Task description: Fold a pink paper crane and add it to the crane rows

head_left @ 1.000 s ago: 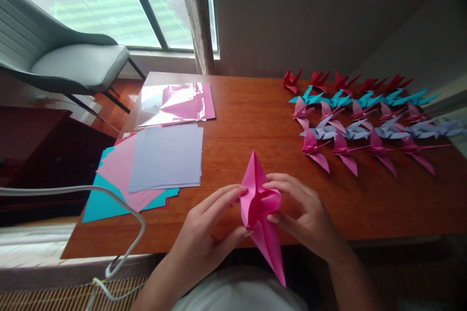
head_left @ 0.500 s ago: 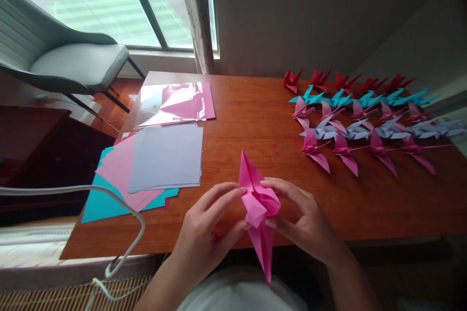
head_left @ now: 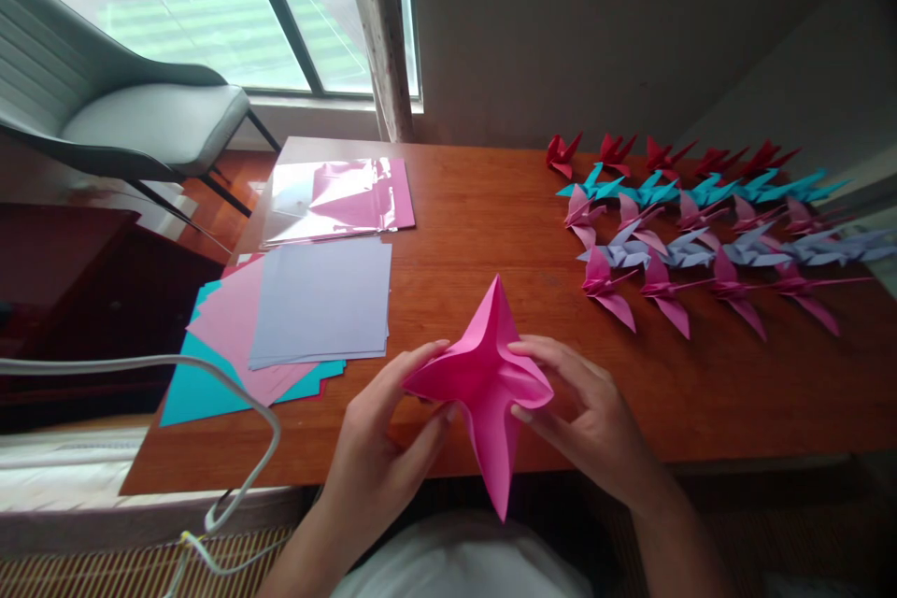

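Observation:
A bright pink sheet of origami paper [head_left: 483, 378], partly folded, is spread into a hollow four-pointed star between my hands, above the near edge of the table. My left hand [head_left: 385, 430] pinches its left point between thumb and fingers. On the opposite side, my right hand [head_left: 581, 411] grips the right point the same way. One long point rises away from me and another hangs down toward my lap. Creases run across the hollow's inside.
Rows of folded paper cranes [head_left: 659, 294] in several colours stand at the right of the wooden table [head_left: 483, 206]. Loose coloured sheets [head_left: 322, 299] and a clear packet of pink paper [head_left: 336, 196] lie at the left. A white cable [head_left: 273, 434] crosses the near left corner.
The pink paper has opened from a narrow, bunched form into a wide hollow star. My left hand has moved left, drawing its point outward.

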Action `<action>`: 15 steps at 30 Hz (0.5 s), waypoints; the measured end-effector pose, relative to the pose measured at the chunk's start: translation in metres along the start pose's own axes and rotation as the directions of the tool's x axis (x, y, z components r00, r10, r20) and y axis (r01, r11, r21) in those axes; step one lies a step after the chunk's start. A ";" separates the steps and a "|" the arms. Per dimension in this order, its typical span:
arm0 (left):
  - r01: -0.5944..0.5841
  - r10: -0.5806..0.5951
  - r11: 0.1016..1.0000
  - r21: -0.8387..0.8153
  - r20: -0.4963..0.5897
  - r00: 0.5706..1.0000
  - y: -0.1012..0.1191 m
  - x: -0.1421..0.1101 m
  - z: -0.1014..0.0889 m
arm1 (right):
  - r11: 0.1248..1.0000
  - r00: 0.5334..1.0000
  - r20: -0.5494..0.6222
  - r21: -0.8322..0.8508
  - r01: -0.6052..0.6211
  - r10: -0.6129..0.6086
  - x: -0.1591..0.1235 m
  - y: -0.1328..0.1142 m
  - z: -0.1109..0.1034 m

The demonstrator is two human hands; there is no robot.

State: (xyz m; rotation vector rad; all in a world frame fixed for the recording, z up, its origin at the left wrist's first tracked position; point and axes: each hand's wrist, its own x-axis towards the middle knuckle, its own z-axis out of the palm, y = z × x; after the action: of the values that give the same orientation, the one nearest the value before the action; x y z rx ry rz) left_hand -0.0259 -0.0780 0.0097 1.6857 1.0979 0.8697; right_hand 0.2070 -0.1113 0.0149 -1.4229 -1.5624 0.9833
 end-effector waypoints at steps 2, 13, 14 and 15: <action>-0.005 0.005 1.000 0.014 -0.018 1.000 -0.002 -0.001 -0.002 | 1.000 1.000 0.008 -0.017 0.004 -0.004 0.000 -0.001 0.000; -0.172 0.177 0.957 0.235 0.000 0.984 0.007 0.005 -0.023 | 0.998 1.000 0.029 -0.066 0.001 0.001 0.000 0.000 -0.002; -0.178 0.181 0.954 0.243 0.009 0.983 0.008 0.006 -0.025 | 0.998 0.999 0.033 -0.067 0.000 0.002 0.000 0.001 -0.002; -0.179 0.180 0.952 0.248 0.017 0.983 0.008 0.006 -0.026 | 0.998 0.999 0.035 -0.067 0.000 0.002 0.000 0.001 -0.002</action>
State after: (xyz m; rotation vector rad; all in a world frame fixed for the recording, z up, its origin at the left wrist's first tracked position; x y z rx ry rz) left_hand -0.0444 -0.0654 0.0265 2.0182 1.1064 0.8786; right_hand 0.2088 -0.1110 0.0148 -1.4597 -1.6335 0.9696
